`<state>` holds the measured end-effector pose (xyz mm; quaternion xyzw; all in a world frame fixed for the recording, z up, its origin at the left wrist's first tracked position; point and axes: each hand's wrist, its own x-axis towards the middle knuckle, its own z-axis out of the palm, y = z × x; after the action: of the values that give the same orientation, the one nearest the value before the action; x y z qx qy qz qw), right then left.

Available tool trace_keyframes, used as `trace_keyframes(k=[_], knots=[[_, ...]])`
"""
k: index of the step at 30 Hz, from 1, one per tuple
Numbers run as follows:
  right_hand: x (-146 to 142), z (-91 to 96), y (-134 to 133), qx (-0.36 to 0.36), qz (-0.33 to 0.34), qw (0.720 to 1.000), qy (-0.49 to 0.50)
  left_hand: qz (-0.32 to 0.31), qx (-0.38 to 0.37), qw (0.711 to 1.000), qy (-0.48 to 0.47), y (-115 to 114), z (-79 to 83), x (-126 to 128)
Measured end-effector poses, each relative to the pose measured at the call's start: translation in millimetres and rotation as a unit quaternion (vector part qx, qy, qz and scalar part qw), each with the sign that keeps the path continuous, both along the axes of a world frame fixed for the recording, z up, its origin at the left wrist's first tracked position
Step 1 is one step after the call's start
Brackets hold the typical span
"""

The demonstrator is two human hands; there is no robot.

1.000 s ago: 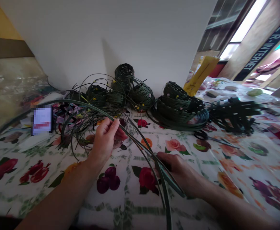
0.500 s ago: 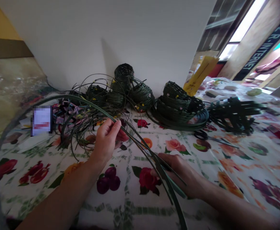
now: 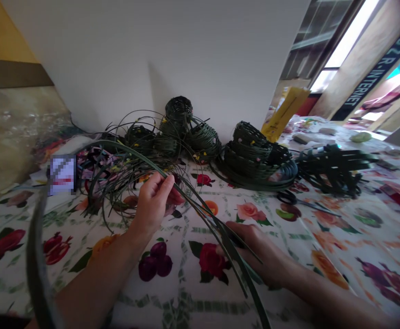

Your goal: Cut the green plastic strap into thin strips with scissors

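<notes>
My left hand (image 3: 155, 194) pinches a long dark green plastic strip (image 3: 136, 153) between thumb and fingers. One end of this strip arcs to the left and down past my left forearm. To the right it runs with several narrower strips (image 3: 200, 205) toward my right hand. My right hand (image 3: 248, 242) is closed low over the table, around a slim tool with a greenish handle (image 3: 253, 274). Strips crossing in front hide much of this tool, so I cannot tell its exact kind. The split-looking ends of the strips hang down toward the table's near edge.
Woven green baskets (image 3: 203, 137) stand against the white wall, with a larger stacked group (image 3: 254, 157) to their right. A tangle of thin strips (image 3: 127, 176) lies behind my left hand. Scissors (image 3: 302, 201), a bundle of strips (image 3: 337, 167) and a yellow packet (image 3: 285, 112) are rightward.
The left-hand loop of the strip has swung inward to the right. My hands keep nearly the same place and grip; the view has shifted slightly.
</notes>
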<state>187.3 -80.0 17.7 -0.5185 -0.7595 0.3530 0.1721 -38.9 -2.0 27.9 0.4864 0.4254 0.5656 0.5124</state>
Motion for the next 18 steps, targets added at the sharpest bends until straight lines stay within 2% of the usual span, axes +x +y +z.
trace_keyframes(k=[3,6,11,18], knots=[[-4.0,9.1,-1.1,-0.017,-0.019,1.0,-0.005,-0.019,-0.01,1.0,-0.003,-0.6,1.5,1.0],[-4.8,14.5,-2.9,-0.017,-0.029,0.999,0.012,-0.01,-0.034,0.999,-0.004,-1.7,2.5,3.1],[3.1,3.8,-3.3,-0.018,0.008,0.999,0.036,-0.003,-0.042,0.999,-0.009,-2.0,0.3,6.0],[5.6,-5.6,-3.3,-0.011,0.0,0.999,0.037,-0.004,-0.036,0.999,-0.007,-0.9,-3.7,6.5]])
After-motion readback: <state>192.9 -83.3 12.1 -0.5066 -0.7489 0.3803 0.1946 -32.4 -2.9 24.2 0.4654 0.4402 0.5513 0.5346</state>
